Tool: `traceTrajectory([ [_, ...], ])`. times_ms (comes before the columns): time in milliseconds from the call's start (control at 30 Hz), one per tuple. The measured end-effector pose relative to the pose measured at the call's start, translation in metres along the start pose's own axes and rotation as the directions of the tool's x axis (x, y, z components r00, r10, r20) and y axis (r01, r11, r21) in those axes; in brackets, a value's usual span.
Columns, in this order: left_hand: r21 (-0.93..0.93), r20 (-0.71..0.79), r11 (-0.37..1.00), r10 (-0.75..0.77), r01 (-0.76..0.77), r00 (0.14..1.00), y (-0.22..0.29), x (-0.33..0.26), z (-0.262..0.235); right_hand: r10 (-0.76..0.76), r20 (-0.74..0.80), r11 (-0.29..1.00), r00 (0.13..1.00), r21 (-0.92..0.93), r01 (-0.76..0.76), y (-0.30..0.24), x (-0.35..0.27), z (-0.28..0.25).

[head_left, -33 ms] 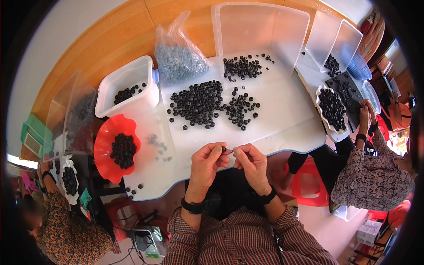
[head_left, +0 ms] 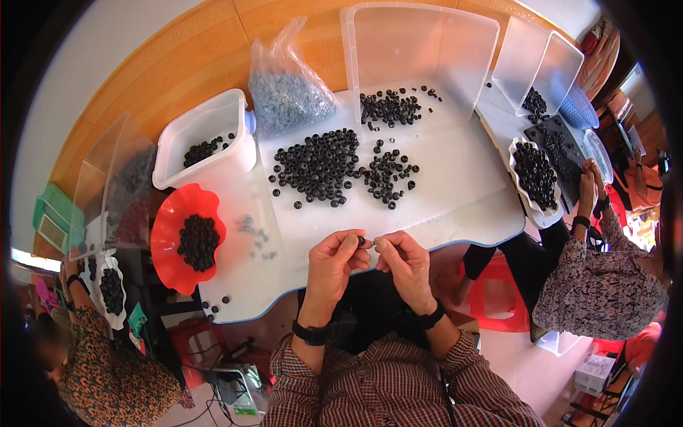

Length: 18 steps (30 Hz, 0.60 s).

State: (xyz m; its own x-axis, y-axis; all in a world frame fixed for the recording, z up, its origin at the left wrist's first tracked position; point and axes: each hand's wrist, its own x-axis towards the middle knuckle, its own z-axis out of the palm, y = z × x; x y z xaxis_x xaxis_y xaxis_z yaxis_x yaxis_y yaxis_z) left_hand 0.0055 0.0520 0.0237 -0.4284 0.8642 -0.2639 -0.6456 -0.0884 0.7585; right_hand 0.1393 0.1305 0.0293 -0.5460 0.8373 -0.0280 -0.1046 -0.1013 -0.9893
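Note:
Over the table's near edge, my left hand (head_left: 332, 262) pinches a small dark round bead (head_left: 361, 241) between thumb and forefinger. My right hand (head_left: 405, 265) is closed in a pinch right beside it, on a tiny greyish piece (head_left: 371, 243) that reaches toward the bead; its kind is too small to tell. Beyond my hands lies a large heap of black beads (head_left: 316, 167), many with a hole showing, and a smaller heap of smaller black pieces (head_left: 385, 174) to its right. A red wavy-rimmed dish (head_left: 169, 242) of black beads stands to my left.
A white tub (head_left: 242, 153) and a clear bag of small greyish pieces (head_left: 292, 107) stand at the back. A translucent bin (head_left: 427, 53) lies tipped with black pieces spilling out. Small clear bits (head_left: 256, 235) lie near the dish. Co-workers sit at left and right.

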Motion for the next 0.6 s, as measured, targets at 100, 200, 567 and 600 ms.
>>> traceTrajectory([
  [100,0.001,0.012,1.000,0.011,-0.011,1.000,-0.0025,0.0010,0.0013,-0.020,0.014,1.000,1.000,0.007,0.020,-0.0019,0.0036,0.0028],
  [200,0.000,0.009,0.999,0.033,-0.033,0.999,-0.0041,0.0007,0.0025,-0.054,0.031,0.998,0.998,0.021,0.053,-0.0020,0.0050,0.0039],
  [567,0.047,0.012,0.997,0.062,-0.062,0.998,-0.0069,-0.0015,0.0018,-0.157,0.043,0.986,0.987,-0.044,0.159,0.0002,0.0047,0.0053],
  [600,0.046,0.013,0.997,0.061,-0.061,0.998,-0.0062,-0.0021,0.0034,-0.157,0.042,0.986,0.987,-0.045,0.159,0.0003,0.0048,0.0052],
])
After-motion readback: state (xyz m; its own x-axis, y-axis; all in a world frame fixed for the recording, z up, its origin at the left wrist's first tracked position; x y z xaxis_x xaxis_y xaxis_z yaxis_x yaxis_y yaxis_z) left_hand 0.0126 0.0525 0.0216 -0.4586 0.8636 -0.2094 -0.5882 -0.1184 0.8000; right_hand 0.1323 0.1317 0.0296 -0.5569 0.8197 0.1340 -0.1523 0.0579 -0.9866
